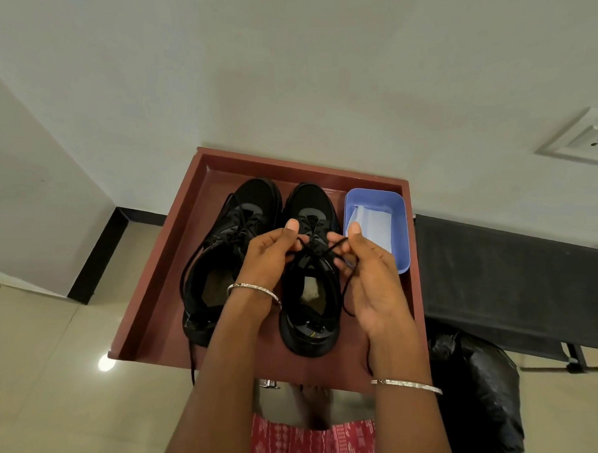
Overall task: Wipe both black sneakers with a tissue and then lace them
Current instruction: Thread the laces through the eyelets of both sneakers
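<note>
Though apart — both hands (268,259) on lace (336,244)

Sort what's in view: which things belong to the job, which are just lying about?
Job: left hand, right hand, lace, sneaker being laced, other sneaker, tissue, blue tub, red tray.
Lying about: black bag, wall socket, black bench.

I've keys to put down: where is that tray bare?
Bare: the strip between the left sneaker and the left rim of the tray, and the strip behind the heels. Crowded: the middle, where left hand and right hand pinch the lace of the right sneaker, and around the tub.
</note>
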Available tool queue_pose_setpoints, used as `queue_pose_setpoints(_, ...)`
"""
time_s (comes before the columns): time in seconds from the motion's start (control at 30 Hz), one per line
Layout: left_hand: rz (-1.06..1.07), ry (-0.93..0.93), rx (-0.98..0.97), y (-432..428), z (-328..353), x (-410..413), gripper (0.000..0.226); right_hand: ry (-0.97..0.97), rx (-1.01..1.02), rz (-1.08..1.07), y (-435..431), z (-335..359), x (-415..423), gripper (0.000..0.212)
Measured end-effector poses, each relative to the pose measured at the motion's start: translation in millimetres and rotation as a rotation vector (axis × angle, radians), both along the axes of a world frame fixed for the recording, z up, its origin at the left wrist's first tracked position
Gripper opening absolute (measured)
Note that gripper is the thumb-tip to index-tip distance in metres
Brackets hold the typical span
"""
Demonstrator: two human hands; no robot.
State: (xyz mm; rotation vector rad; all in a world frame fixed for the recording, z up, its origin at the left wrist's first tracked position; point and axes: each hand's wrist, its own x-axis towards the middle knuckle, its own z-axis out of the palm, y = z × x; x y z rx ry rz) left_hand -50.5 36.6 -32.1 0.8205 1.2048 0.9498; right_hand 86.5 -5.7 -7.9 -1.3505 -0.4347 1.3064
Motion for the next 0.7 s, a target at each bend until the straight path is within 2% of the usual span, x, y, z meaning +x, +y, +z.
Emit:
queue_pose_setpoints(0.1,0.059,-0.178,-0.062,1,0,10,0.039,0.184,0.068,-0.041,8,1,-15,0.029)
queue_pose_setpoints(0.2,0.119,-0.23,-0.085,3,1,15,0.032,0.148,0.023,-0.139,14,-8,-17,0.027)
queue_pose_setpoints(0.33,0.264,-0.301,-0.163,5,-3,20,0.029,0.241,-0.011,-0.249,20,-17,-20,0.028)
queue_pose_setpoints(0.43,0.294,-0.333,-0.175,3,-4,21,0.027,0.279,-0.008,-0.276,21,-17,-22,0.027)
queue_pose_setpoints(0.53,0.188,-0.226,-0.066,2,-8,19,0.023,0.233,0.004,-0.26,20,-13,-21,0.025)
queue_pose_setpoints(0.7,0.025,-0.008,0.189,1,-12,16,0.024,0.045,0.102,-0.095,18,-12,-22,0.022)
